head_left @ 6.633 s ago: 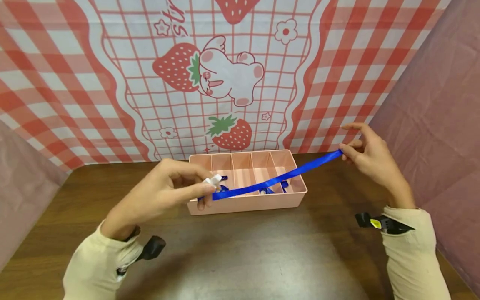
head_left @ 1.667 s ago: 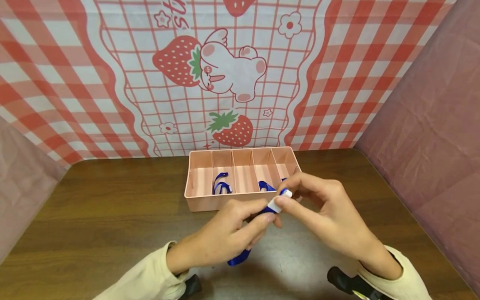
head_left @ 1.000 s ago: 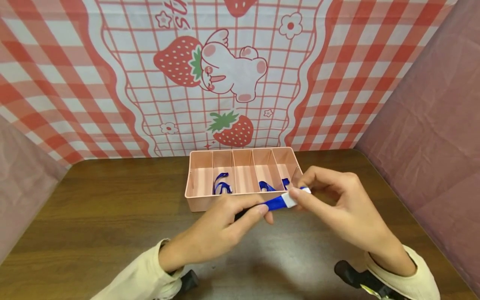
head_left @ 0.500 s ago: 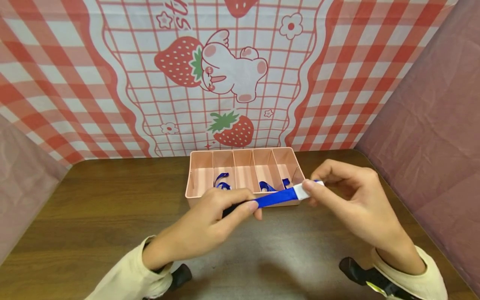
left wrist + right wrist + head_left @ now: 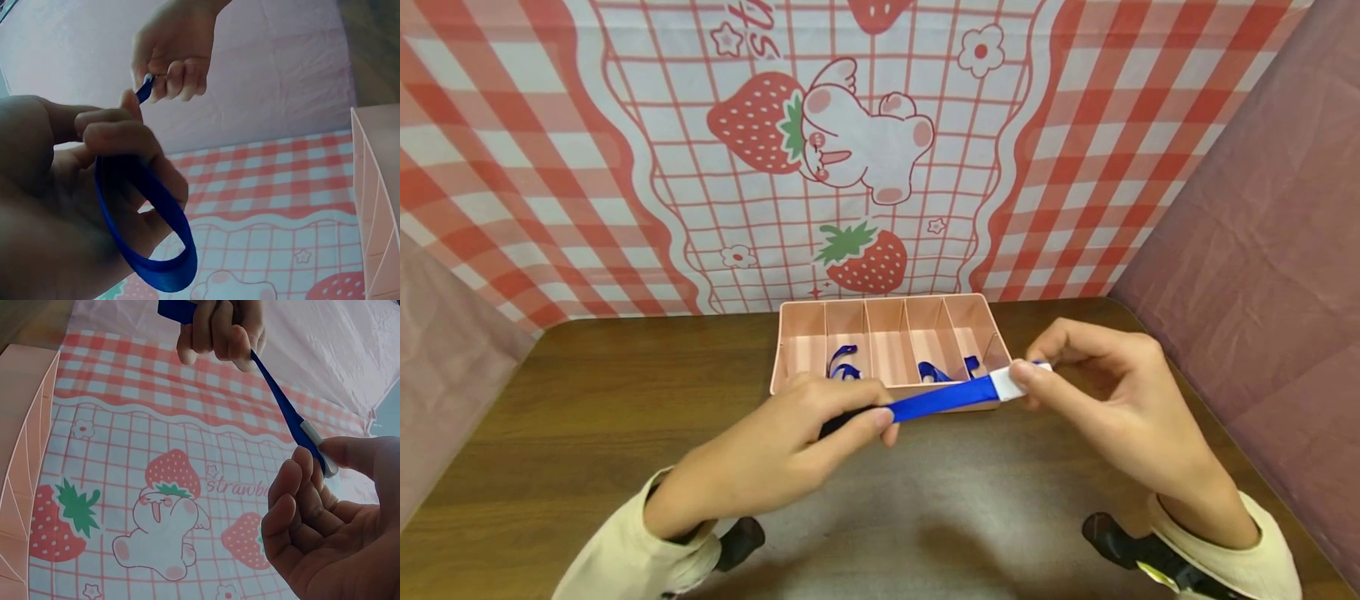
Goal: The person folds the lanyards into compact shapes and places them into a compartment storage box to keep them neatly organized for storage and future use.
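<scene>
A blue satin ribbon [image 5: 943, 398] runs taut between the two hands, over the front of the pink box. At its right end my right hand [image 5: 1123, 408] pinches a small white flat piece [image 5: 1006, 384] between thumb and fingertips; the ribbon passes along it, as the right wrist view shows. My left hand [image 5: 775, 442] grips the ribbon between thumb and index finger. In the left wrist view the rest of the ribbon [image 5: 167, 275] hangs as a loop under the left palm. The head view hides that loop behind the hand.
A pink box [image 5: 889, 354] with several compartments stands against the strawberry-print cloth [image 5: 868, 117]. Blue ribbon pieces [image 5: 846, 369] lie in its second compartment from the left, with more in the two rightmost ones. Brown wood tabletop [image 5: 625, 375] surrounds it; pink cloth [image 5: 1247, 250] hangs at the right.
Earlier the left hand held the white piece and the right the ribbon's far end. The hands met, and the right took the white piece. Since then the left has slid leftward along the ribbon.
</scene>
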